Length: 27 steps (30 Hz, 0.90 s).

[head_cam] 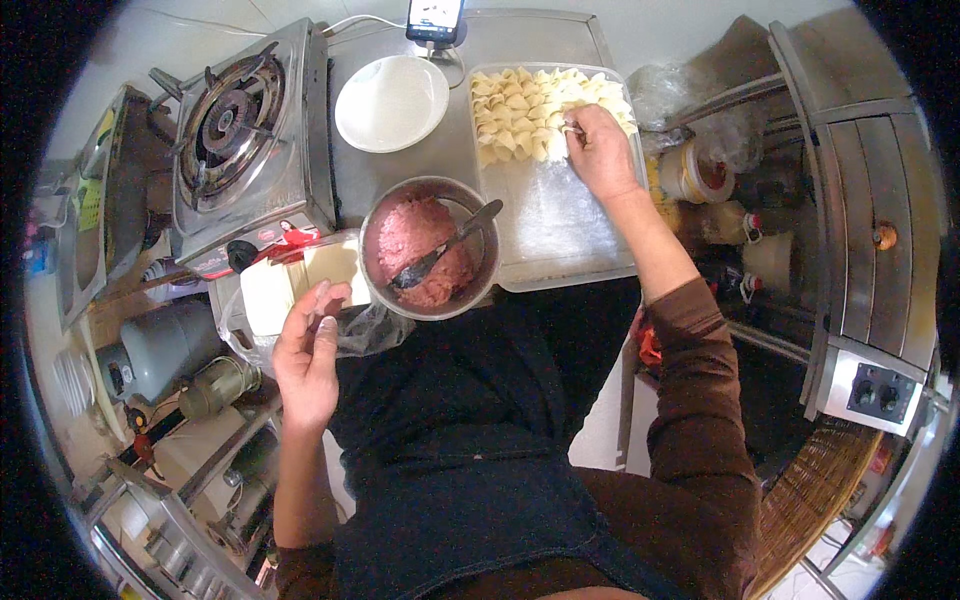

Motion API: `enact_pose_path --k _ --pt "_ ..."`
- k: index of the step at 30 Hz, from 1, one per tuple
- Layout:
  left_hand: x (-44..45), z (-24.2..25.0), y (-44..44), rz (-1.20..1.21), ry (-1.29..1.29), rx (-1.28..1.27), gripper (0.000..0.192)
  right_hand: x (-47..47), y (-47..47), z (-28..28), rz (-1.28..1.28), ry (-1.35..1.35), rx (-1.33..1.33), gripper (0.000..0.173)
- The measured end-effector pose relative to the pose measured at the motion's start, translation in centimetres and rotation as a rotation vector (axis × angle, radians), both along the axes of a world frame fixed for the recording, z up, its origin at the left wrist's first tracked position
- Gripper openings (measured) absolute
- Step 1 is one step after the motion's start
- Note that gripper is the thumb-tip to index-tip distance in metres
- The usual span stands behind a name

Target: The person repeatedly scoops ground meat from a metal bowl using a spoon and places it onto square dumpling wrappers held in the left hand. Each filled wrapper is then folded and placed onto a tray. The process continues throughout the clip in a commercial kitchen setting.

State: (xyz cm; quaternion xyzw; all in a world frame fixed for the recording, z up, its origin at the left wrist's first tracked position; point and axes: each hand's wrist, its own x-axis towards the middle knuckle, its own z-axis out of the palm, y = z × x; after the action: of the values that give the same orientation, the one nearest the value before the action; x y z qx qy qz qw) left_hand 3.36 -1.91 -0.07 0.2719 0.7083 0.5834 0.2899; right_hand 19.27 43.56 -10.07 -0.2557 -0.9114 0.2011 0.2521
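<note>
My right hand (600, 150) is over a clear plastic tray (562, 285), its fingertips pinching a pale folded wrapper at the edge of closely set rows of wonton-like dumplings (514, 112). The lower part of the tray is bare. My left hand (307, 360) is raised with curled fingers apart and nothing seen in it, just in front of stacked square dough wrappers (266, 296) on a plastic bag. Between the hands stands a round metal bowl (491, 274) of pink minced meat (412, 229), with a dark spatula or spreader (450, 244) leaning across it.
A gas stove (232, 127) stands at the back left, beside a white plate (391, 103). Behind the plate is a phone (435, 19) with a cable. Tubs and bottles (697, 172) fill a shelf on the right. A wicker basket (817, 502) lies at lower right.
</note>
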Motion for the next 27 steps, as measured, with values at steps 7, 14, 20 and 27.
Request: enact_pose_path --k 7,14,20,27 --pt "0.2 0.1 -0.5 0.012 0.015 -0.037 0.044 1.4 -1.6 2.2 0.063 0.013 0.097 0.042" --pt "0.3 -0.2 -0.2 0.012 -0.015 -0.038 0.044 0.6 -3.0 2.2 0.049 -0.053 0.232 0.051" --pt "0.2 0.4 -0.3 0.033 -0.022 -0.061 0.044 -0.8 -2.3 0.1 0.012 -0.038 0.266 0.052" --pt "0.1 0.2 -0.6 0.041 -0.015 -0.031 0.043 -1.8 -2.5 -0.6 -0.038 -0.021 0.29 0.056"
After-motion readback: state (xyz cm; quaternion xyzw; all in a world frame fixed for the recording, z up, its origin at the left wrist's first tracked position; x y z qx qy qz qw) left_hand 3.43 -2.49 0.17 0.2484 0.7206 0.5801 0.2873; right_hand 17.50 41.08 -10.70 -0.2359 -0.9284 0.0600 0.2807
